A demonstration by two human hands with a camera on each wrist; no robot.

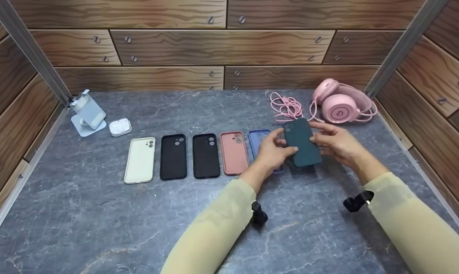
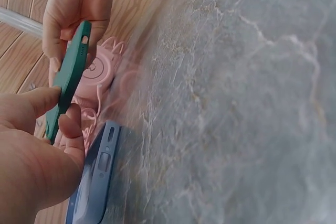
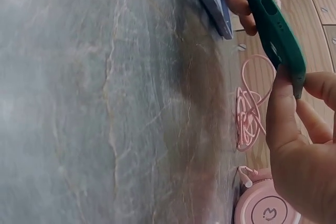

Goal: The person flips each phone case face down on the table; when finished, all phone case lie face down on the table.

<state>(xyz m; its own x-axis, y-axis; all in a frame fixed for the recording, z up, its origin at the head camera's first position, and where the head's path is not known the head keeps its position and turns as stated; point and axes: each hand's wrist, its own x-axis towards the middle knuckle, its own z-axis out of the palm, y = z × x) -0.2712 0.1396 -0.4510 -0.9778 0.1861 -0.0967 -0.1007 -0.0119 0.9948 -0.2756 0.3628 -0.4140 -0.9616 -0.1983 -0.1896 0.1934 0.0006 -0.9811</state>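
A dark green phone case [image 1: 303, 144] is held above the table, its back with the camera cutout facing up in the head view. On its left edge the left hand [image 1: 270, 152] pinches it between thumb and fingers. The right hand [image 1: 338, 144] pinches the opposite edge, seen closely in the right wrist view, where the case [image 3: 275, 30] shows its port slot. Under and beside the left hand lies a blue phone case [image 1: 258, 137], partly hidden by that hand. In the left wrist view the blue case [image 2: 97, 182] stands nearest the left fingers.
Left of the blue case, in a row, lie a pink case [image 1: 234, 154], two black cases [image 1: 206, 156] and a cream case [image 1: 139, 161]. Behind are pink headphones [image 1: 339, 106] with a coiled cable [image 1: 288, 106], a white earbud case [image 1: 120, 127] and a light blue phone stand [image 1: 89, 114].
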